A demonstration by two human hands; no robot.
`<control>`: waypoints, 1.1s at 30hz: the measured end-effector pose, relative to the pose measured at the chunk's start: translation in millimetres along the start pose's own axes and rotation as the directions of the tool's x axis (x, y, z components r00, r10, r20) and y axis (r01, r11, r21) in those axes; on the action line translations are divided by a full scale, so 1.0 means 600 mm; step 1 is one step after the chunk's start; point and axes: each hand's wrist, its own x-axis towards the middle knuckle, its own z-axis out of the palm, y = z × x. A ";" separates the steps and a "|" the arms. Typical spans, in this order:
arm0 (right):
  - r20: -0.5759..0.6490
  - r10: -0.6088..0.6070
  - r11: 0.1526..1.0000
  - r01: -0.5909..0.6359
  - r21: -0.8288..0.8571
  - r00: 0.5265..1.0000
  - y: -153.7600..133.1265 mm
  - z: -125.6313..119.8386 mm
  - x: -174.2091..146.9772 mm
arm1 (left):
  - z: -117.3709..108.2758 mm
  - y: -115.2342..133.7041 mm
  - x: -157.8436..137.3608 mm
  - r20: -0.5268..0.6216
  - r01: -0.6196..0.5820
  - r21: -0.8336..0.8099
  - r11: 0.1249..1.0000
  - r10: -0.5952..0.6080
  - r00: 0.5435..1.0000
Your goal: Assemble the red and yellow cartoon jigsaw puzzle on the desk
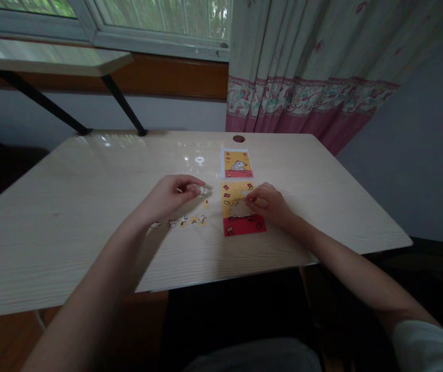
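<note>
A partly filled jigsaw puzzle (243,226), yellow above and red below with a pale gap in its middle, lies flat on the desk. Over its right side, my right hand (268,204) is closed in a pinch; a small yellowish puzzle piece (237,202) shows at its fingertips. My left hand (175,195) hovers to the left of the puzzle, closed around a whitish puzzle piece (204,190). Several loose puzzle pieces (194,221) lie in a row on the desk below that hand, partly hidden by the wrist. Behind the puzzle rests a picture card (238,164) with a white animal on yellow and red.
The pale wooden desk (89,206) has a round cable hole (239,139) near its back edge. A raised shelf (46,57) on black supports stands at the back left. A floral curtain (299,67) hangs behind, beside a window (159,23).
</note>
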 end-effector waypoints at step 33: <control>-0.020 0.097 0.994 -0.098 -0.039 0.995 0.013 -0.028 -0.010 | -0.044 -0.046 -0.099 0.213 -0.212 0.438 0.873 0.128 0.969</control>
